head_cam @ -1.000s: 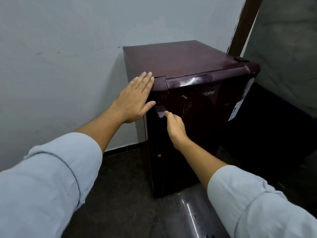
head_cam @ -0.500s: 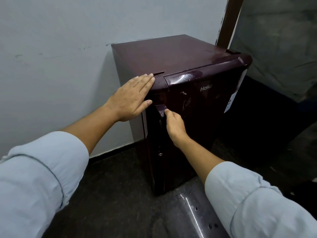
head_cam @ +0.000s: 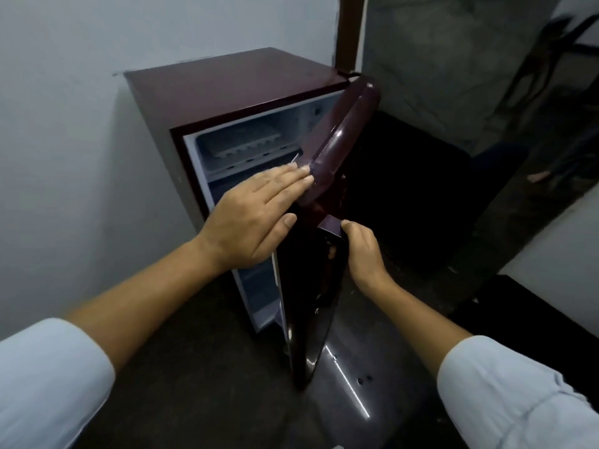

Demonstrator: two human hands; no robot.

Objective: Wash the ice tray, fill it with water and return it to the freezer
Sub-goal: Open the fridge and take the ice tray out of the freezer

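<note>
A small maroon fridge (head_cam: 227,89) stands against the pale wall with its door (head_cam: 337,150) swung partly out. Inside the top freezer compartment lies a white ice tray (head_cam: 246,145). My right hand (head_cam: 364,251) grips the door handle (head_cam: 330,223) at the door's edge. My left hand (head_cam: 256,218) is flat with straight fingers, fingertips touching the top corner of the door. Below the freezer, the lower fridge interior (head_cam: 259,286) shows behind my left hand.
The pale wall (head_cam: 64,157) runs along the fridge's left side. Dark floor (head_cam: 194,367) lies in front. A dark brown post (head_cam: 348,30) rises behind the fridge. To the right are a dark recess and a low white ledge (head_cam: 551,260).
The fridge door was closed and has swung open toward me, exposing the freezer and ice tray. My right hand kept the handle; my left hand went from the fridge's top corner to the door's edge.
</note>
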